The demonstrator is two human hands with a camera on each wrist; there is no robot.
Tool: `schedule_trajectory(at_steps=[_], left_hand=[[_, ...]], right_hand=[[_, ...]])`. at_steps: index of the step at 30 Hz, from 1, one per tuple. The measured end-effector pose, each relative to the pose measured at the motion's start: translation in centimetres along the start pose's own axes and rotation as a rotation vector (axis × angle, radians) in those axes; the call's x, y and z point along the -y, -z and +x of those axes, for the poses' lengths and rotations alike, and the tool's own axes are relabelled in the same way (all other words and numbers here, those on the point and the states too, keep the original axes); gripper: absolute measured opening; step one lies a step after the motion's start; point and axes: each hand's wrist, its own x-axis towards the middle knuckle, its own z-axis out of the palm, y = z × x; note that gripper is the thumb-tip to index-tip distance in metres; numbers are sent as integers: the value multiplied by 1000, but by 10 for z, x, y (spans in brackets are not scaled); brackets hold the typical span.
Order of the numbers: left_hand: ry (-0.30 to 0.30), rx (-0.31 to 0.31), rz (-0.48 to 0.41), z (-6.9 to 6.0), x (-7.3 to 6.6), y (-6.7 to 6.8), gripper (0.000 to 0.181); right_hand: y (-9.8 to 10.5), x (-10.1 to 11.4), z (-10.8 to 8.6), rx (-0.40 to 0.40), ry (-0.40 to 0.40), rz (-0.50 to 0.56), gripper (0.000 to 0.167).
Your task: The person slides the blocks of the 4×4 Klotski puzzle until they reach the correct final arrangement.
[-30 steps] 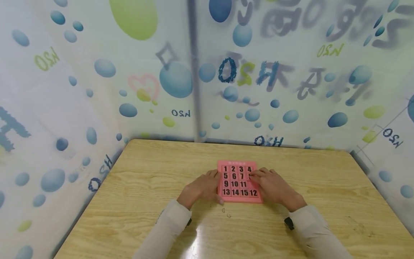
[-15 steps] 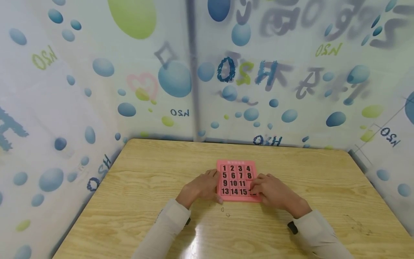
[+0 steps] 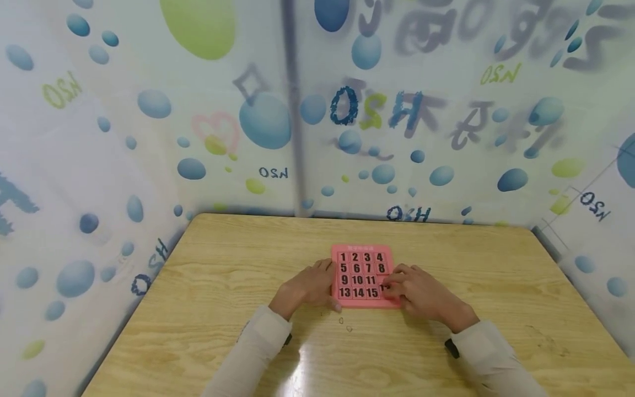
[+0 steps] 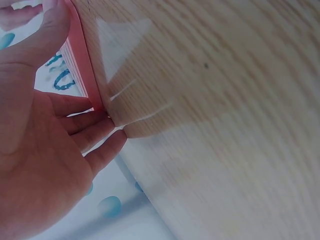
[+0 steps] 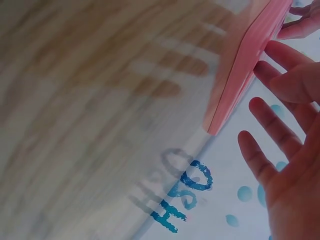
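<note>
A pink sliding number puzzle (image 3: 364,304) lies flat on the table, its black-numbered tiles set in rows. My left hand (image 3: 311,284) holds its left side, fingers along the edge and thumb at the near left corner. In the left wrist view the thumb and fingers touch the pink edge (image 4: 84,60). My right hand (image 3: 421,292) reaches over the right side, its fingertips touching a tile in the lower right that they mostly cover; part of a black digit shows there. The right wrist view shows the right hand's lower fingers (image 5: 272,127) extended beside the pink frame (image 5: 240,70).
The wooden table (image 3: 238,248) extends around the puzzle on all sides. Behind it and at both sides stand pale walls (image 3: 233,99) with blue and green drop prints. Small dark marks (image 3: 344,324) show on the wood just before the puzzle.
My right hand has come down from the 8 tile to the lower right tile, uncovering the 8. The 12, visible at the bottom right before, is now mostly covered. My left hand stays put.
</note>
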Motion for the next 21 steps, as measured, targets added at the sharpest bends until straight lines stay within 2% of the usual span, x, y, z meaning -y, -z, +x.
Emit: schedule_trajectory(at_steps=[8,13,17,21], left_hand=[[-3,-3,-11,2,0,-3,105],[-2,-6,-29,-1,2,-9,104],[9,-16,-36,-4,5,-10,106],[24,-21,-36,-7,9,-8,107]], right_hand=[[-2,0,0,51,-76,-35,38],[-8,3,0,89,-103,-18,40],[-9,1,1,74,-127,27,41],[-7,-6,-3,26,-227,40,43]])
